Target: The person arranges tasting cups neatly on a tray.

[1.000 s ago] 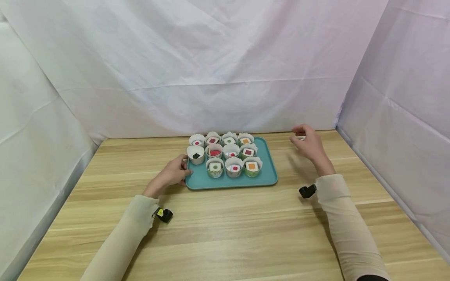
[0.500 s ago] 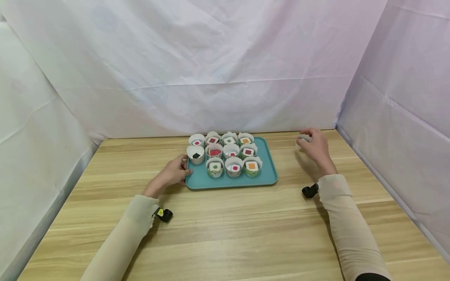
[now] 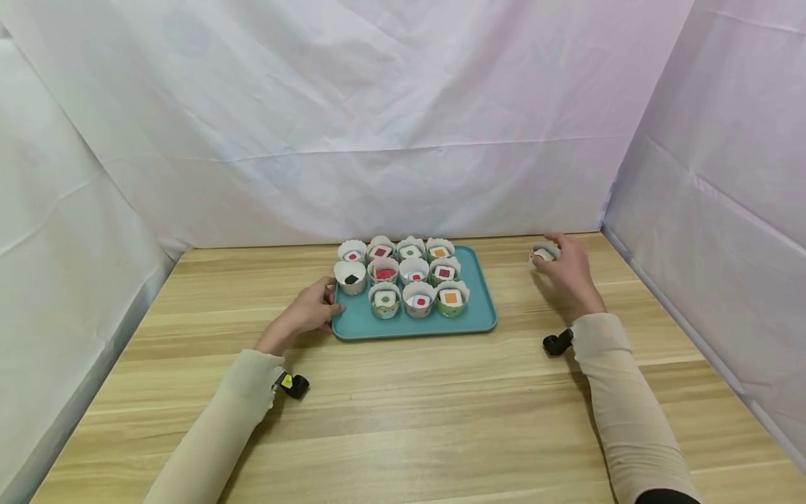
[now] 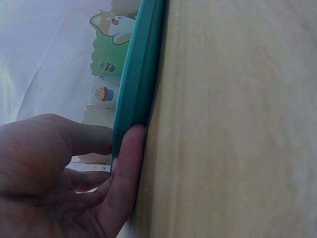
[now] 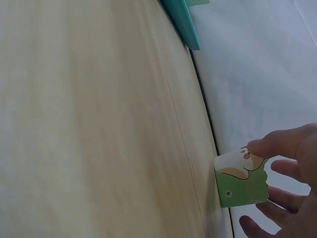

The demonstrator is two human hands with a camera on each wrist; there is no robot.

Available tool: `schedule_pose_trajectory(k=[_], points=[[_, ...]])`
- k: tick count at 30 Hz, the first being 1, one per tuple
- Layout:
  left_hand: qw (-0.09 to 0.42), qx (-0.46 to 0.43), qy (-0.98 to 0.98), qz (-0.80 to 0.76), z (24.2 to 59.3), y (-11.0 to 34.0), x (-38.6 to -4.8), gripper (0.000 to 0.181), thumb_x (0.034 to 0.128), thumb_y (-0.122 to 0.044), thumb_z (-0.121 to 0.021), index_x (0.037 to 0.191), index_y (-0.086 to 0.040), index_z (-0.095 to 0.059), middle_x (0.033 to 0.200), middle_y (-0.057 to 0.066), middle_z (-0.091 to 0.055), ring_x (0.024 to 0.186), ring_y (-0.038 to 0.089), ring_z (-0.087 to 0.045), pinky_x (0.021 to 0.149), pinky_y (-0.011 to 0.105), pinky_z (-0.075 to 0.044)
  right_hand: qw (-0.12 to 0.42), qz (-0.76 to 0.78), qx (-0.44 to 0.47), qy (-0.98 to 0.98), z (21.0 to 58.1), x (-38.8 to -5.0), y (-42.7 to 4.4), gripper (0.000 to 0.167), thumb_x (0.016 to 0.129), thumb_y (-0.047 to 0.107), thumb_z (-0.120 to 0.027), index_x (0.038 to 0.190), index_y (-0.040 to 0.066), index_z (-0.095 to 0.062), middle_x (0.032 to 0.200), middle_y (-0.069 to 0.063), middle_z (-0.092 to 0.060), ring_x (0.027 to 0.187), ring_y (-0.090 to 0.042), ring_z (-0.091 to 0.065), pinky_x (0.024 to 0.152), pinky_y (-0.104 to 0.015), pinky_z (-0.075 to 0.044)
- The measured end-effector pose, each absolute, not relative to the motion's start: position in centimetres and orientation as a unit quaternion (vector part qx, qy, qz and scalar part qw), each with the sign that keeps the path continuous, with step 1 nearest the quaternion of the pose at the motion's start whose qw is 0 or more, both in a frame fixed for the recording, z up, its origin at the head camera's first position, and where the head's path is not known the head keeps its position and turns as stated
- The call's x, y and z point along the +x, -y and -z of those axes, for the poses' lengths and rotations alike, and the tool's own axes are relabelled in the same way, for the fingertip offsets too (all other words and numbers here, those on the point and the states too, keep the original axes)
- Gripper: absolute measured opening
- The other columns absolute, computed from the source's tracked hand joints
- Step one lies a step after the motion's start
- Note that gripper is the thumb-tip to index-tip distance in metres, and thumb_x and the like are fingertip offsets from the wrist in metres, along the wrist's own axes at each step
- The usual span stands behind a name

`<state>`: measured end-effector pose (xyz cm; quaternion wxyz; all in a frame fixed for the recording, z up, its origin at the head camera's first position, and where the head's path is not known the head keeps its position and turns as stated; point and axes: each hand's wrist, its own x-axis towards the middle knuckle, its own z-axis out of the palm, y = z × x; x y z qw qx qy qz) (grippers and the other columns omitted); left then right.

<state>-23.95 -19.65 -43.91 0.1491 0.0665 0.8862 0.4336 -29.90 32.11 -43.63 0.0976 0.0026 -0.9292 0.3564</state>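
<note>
My left hand (image 3: pixel 311 306) grips the left edge of a teal tray (image 3: pixel 409 327), thumb over the rim and fingers along its outer side. Several paper baking cups (image 3: pixel 452 299) stand in rows on the tray, most holding a white sushi-like piece with a coloured centre. One at the left, a white cup (image 3: pixel 350 278), shows a black-and-white piece. Off to the right, my right hand (image 3: pixel 569 271) pinches a separate paper cup (image 3: pixel 544 250) standing on the table. Its thumb lies on the green, animal-printed wall (image 5: pixel 242 186) near the rim; the fingers are partly hidden behind. A whitish piece shows inside.
White cloth (image 3: pixel 390 175) hangs behind the wooden table (image 3: pixel 403 420) and along both sides. Bare tray surface shows at the front left, beside the front row of cups, and along the right side.
My right hand has moved slightly right and down, bringing thumb and fingers to the separate paper cup, which now shows more. The left hand, tray and cups on it stay still.
</note>
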Motion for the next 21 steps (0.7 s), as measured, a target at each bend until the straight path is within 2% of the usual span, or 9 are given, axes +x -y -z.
schedule_pose_trajectory(k=[4,11,17,21], points=[[0.149,0.068,-0.886,-0.434,44.00,19.66,-24.00,0.062,0.1025,-0.006,-0.059,0.157,0.001,-0.030,0.108,0.018,-0.049,0.089,0.025,-0.060,0.066,0.034,-0.067,0.083,-0.366,0.006,0.927,43.83,-29.93,-32.22,0.066,0.099,0.021,-0.067,0.157,0.002,-0.040,0.151,-0.033,-0.044,0.126,-0.048,-0.048,0.097,-0.059,-0.049],[0.147,0.065,-0.883,-0.441,44.00,19.59,-24.02,0.063,0.1011,-0.004,-0.060,0.157,0.001,-0.031,0.108,0.019,-0.049,0.087,0.024,-0.060,0.066,0.034,-0.067,0.063,-0.376,-0.009,0.925,43.85,-30.13,-32.34,0.077,0.097,0.018,-0.069,0.159,-0.003,-0.029,0.157,-0.037,-0.035,0.137,-0.054,-0.041,0.116,-0.066,-0.038],[0.148,0.063,-0.883,-0.441,43.78,19.48,-23.98,0.063,0.1010,-0.003,-0.060,0.156,0.002,-0.030,0.107,0.018,-0.049,0.087,0.024,-0.058,0.066,0.035,-0.067,0.030,-0.404,-0.040,0.913,44.27,-30.22,-32.59,0.089,0.098,0.024,-0.069,0.163,0.000,-0.014,0.156,-0.037,-0.035,0.138,-0.053,-0.041,0.119,-0.066,-0.036],[0.148,0.061,-0.883,-0.441,43.84,19.55,-23.91,0.062,0.1010,-0.003,-0.060,0.156,0.003,-0.031,0.107,0.017,-0.049,0.087,0.023,-0.058,0.066,0.034,-0.067,0.028,-0.410,-0.037,0.911,44.59,-30.45,-32.60,0.089,0.097,0.022,-0.070,0.163,-0.001,-0.015,0.156,-0.037,-0.035,0.139,-0.053,-0.040,0.120,-0.066,-0.035]])
